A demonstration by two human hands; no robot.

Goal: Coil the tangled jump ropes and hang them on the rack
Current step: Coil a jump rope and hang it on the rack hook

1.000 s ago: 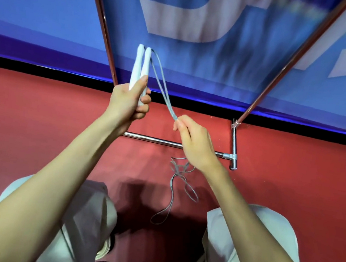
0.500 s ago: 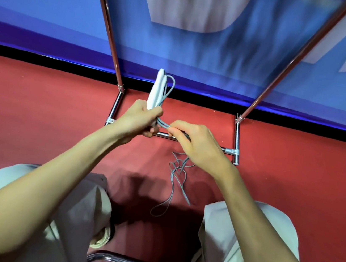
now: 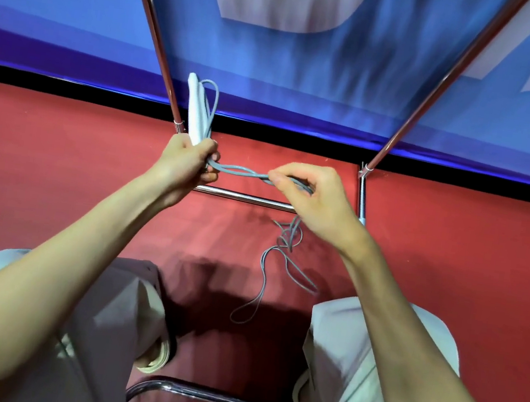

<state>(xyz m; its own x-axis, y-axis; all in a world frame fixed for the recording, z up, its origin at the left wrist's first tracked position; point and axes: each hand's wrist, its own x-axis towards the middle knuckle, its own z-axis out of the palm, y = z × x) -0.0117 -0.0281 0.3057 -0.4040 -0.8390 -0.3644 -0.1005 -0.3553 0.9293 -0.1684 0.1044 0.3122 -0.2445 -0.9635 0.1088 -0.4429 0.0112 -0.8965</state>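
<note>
My left hand (image 3: 185,165) grips the two white handles (image 3: 196,109) of a jump rope, which stick up side by side. The grey cord (image 3: 243,172) loops over the handle tops and runs twisted from that fist across to my right hand (image 3: 311,197), which pinches it. Below my right hand the cord hangs in a knotted tangle (image 3: 289,237), and its loops trail down toward the red floor. The metal rack (image 3: 244,197) stands just behind both hands, with its low crossbar under the stretched cord.
The rack's two slanted uprights (image 3: 157,35) rise left and right against a blue banner (image 3: 307,71). My knees in light trousers flank the hanging cord. A curved chrome tube (image 3: 217,397) lies at the bottom edge between my feet.
My right hand has moved right, away from the left hand, and pulled a twisted stretch of cord out between them. The handles stay upright in my left fist.
</note>
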